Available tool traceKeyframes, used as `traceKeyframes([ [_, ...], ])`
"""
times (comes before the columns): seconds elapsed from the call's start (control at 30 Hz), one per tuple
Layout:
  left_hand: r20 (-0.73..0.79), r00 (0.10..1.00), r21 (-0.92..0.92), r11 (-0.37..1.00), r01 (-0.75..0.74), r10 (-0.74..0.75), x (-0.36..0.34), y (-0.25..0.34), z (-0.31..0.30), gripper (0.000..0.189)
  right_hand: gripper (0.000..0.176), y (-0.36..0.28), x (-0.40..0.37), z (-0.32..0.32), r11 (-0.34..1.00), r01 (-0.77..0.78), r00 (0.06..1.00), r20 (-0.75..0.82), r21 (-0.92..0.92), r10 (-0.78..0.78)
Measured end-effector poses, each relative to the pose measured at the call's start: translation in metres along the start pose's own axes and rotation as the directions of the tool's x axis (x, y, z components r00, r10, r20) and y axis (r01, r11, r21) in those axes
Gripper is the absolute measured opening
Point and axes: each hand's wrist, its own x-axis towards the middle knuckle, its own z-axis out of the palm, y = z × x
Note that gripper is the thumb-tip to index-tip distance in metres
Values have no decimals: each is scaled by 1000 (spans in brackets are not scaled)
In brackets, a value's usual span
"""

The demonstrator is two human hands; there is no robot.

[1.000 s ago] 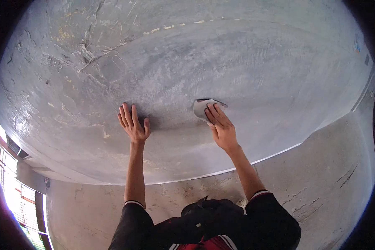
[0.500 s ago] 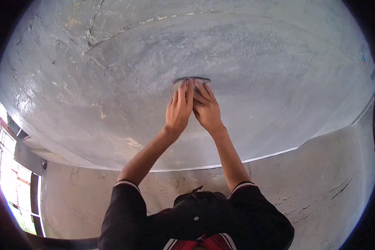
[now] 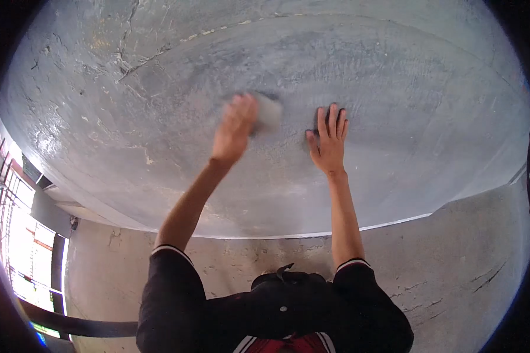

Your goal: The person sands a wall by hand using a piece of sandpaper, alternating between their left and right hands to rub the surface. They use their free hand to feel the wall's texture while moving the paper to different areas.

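Observation:
My left hand [image 3: 235,126], blurred by motion, is closed on a pale grey piece of sandpaper [image 3: 268,115]. The sheet lies against a broad grey plastered surface [image 3: 394,135] and sticks out to the right of the fingers. Apart from it, on the right, my right hand [image 3: 330,141] rests flat on the same surface with its fingers spread and nothing in it. The fingertips of my right hand look darkened.
A raised, cracked line [image 3: 200,34] curves across the upper part of the surface, with rough flaking patches at upper left. Below its pale lower edge [image 3: 388,223] is a cracked, dull grey area [image 3: 441,259]. A bright barred window [image 3: 26,253] stands at far left.
Both hands were together on the sandpaper. My right hand has let go and moved right, fingers spread. My left hand has shifted left and slightly up, keeping the sandpaper.

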Motion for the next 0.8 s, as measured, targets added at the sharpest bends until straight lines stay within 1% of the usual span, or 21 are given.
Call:
traceKeyframes([
  [0.03,61,989,73,988,-139,134,-17,14,7,58,52,3,-3,3,999,16,1000,9,-39,-15],
  [0.07,20,957,-99,953,-287,290,-28,23,12,57,52,5,-4,4,1000,12,1000,1,-26,-12],
  [0.13,11,888,126,881,-457,459,-29,-3,20,56,50,9,-6,5,999,6,999,48,-44,-4],
  [0.2,87,974,147,965,-219,208,12,-38,-13,55,49,11,-7,10,999,19,1000,12,-49,-19],
  [0.23,89,973,147,964,-223,212,29,-42,-16,55,47,11,-9,12,998,33,999,-11,-57,-34],
  [0.27,-1,999,98,994,-42,42,40,-45,-19,54,47,11,-8,13,998,29,1000,-5,-52,-29],
  [0.3,-74,987,35,989,147,-144,38,-44,-21,54,46,10,-9,14,996,20,999,-23,-84,-22],
  [0.33,-62,986,39,987,155,-152,14,-33,-13,54,45,10,-9,15,993,13,999,-44,-116,-18],
  [0.37,31,989,44,988,-146,145,-21,-20,4,53,45,11,-7,18,994,11,999,-43,-107,-16],
  [0.4,123,895,15,901,-433,428,-42,-13,11,52,44,13,-8,21,992,29,995,-93,-121,-40],
  [0.43,128,892,13,899,-438,433,-41,-18,8,52,43,14,-9,23,989,43,987,-147,-142,-64],
  [0.47,145,896,-51,908,-417,420,-34,-29,4,50,43,15,-10,28,989,37,986,-153,-142,-59],
  [0.5,158,900,-114,913,-391,406,-24,-41,2,49,42,17,-9,32,983,55,973,-213,-172,-92],
  [0.53,28,982,-83,979,-186,189,6,-54,-11,48,41,20,-9,36,976,76,956,-265,-203,-129],
  [0.57,-103,994,-81,996,33,-41,30,-64,-22,47,41,21,-7,37,976,78,956,-264,-203,-131],
  [0.6,-99,994,-76,996,40,-47,24,-64,-19,47,41,20,-6,39,975,71,946,-297,-209,-133],
  [0.63,16,999,-46,998,33,-32,9,-58,-14,47,41,19,-7,40,975,72,936,-324,-210,-139],
  [0.7,233,972,8,1000,9,-11,-22,-36,4,48,41,22,-7,44,973,84,930,-333,-215,-154],
  [0.73,395,906,455,826,-334,149,-47,-7,10,49,41,22,-7,46,971,74,923,-352,-228,-153],
  [0.77,211,937,-180,953,-243,279,-56,2,6,50,41,21,-9,45,972,79,923,-352,-220,-154],
  [0.8,211,939,-174,955,-238,273,-56,-6,6,50,43,22,-10,43,966,104,924,-337,-235,-181],
])
